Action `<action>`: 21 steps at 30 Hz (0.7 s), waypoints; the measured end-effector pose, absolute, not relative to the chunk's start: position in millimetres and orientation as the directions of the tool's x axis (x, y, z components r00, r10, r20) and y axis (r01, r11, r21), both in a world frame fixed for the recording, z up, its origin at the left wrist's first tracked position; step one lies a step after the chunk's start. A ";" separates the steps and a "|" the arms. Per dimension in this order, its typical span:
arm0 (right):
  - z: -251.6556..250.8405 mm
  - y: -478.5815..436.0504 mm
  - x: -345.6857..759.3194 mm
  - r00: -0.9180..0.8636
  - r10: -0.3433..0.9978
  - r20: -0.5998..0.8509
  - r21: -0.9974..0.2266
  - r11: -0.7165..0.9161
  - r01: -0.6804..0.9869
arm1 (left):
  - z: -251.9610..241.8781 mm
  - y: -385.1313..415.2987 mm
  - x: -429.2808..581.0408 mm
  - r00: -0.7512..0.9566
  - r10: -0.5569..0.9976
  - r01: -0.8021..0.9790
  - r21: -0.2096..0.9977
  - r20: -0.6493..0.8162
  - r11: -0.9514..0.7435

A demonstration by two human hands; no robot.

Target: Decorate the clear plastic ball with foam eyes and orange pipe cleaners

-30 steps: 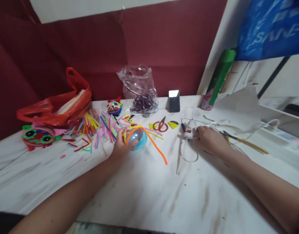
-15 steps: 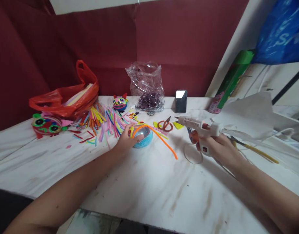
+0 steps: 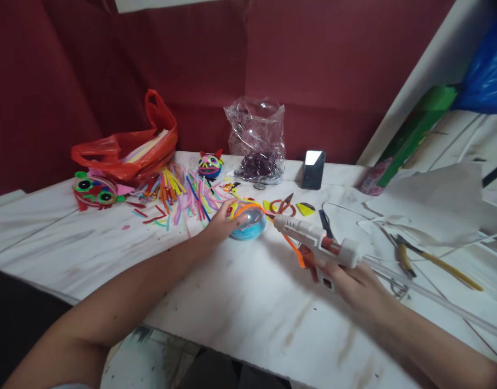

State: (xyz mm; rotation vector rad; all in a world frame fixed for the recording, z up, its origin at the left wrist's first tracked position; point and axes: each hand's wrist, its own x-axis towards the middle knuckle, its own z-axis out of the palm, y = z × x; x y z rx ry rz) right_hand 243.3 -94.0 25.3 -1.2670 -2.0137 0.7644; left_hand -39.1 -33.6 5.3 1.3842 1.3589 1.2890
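Note:
My left hand (image 3: 223, 224) is closed on the left side of a clear plastic ball (image 3: 250, 224) whose lower part is wrapped in blue. An orange pipe cleaner (image 3: 296, 249) arches over the ball's top, and its loose end hangs to the right, partly behind the glue gun. Wrapped around the handle of a white hot glue gun (image 3: 313, 237) is my right hand (image 3: 349, 283). The gun's nozzle points left, close to the ball's right side and the pipe cleaner; whether it touches cannot be made out. A clear glue stick trails from the gun's back.
Orange-handled scissors (image 3: 284, 206) lie behind the ball. Colourful pipe cleaners (image 3: 195, 194), a red plastic bag (image 3: 122, 156) and two decorated animal faces are at left. A clear bag (image 3: 256, 146) and a phone (image 3: 312, 170) stand at the back. Yellow-handled pliers (image 3: 446, 265) lie at right.
My right hand has brought the glue gun left and down, so its nozzle is now close to the ball. My left hand keeps its hold. The view has shifted slightly.

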 end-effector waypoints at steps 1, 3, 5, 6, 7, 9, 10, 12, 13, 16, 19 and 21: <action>24.3 -94.2 243.6 -0.339 0.918 0.206 -0.750 0.370 0.548 | 5.1 -33.6 -40.0 -0.069 0.990 0.176 0.978 0.123 -0.109; 22.1 -94.3 245.0 -0.329 0.915 0.235 -0.780 0.379 0.498 | 3.4 -32.6 -42.0 -0.044 0.993 0.184 0.978 0.112 -0.103; 19.6 -94.6 247.2 -0.292 0.915 0.278 -0.835 0.380 0.397 | 0.4 -30.0 -43.5 -0.056 0.992 0.201 0.974 0.115 -0.101; 18.4 -95.0 248.3 -0.269 0.918 0.292 -0.863 0.374 0.339 | -1.3 -28.4 -43.9 -0.071 0.990 0.200 0.974 0.122 -0.106; 17.2 -95.8 249.4 -0.249 0.921 0.300 -0.886 0.365 0.286 | -2.8 -26.8 -44.1 -0.085 0.988 0.197 0.974 0.132 -0.113; 15.4 -98.0 250.9 -0.244 0.921 0.303 -0.908 0.357 0.218 | -5.1 -24.5 -43.7 -0.101 0.983 0.191 0.972 0.155 -0.134; 14.8 -99.1 251.1 -0.255 0.918 0.303 -0.909 0.358 0.211 | -5.6 -24.0 -43.3 -0.099 0.982 0.189 0.971 0.164 -0.143; 13.9 -101.0 250.4 -0.289 0.909 0.300 -0.893 0.374 0.250 | -5.5 -24.6 -42.6 -0.085 0.981 0.198 0.968 0.173 -0.153; 13.7 -101.3 249.5 -0.302 0.905 0.299 -0.878 0.385 0.284 | -5.2 -25.5 -42.3 -0.079 0.981 0.204 0.966 0.176 -0.157; 14.2 -99.6 245.7 -0.288 0.909 0.302 -0.839 0.397 0.372 | -4.2 -28.5 -42.2 -0.065 0.982 0.224 0.962 0.176 -0.157; 17.3 -95.2 243.0 -0.225 0.939 0.262 -0.865 0.331 0.377 | -4.9 -29.3 -42.8 -0.044 0.983 0.204 0.964 0.180 -0.168; 20.5 -92.7 242.9 -0.186 0.956 0.226 -0.889 0.281 0.362 | -5.8 -28.6 -43.1 -0.035 0.980 0.182 0.966 0.194 -0.184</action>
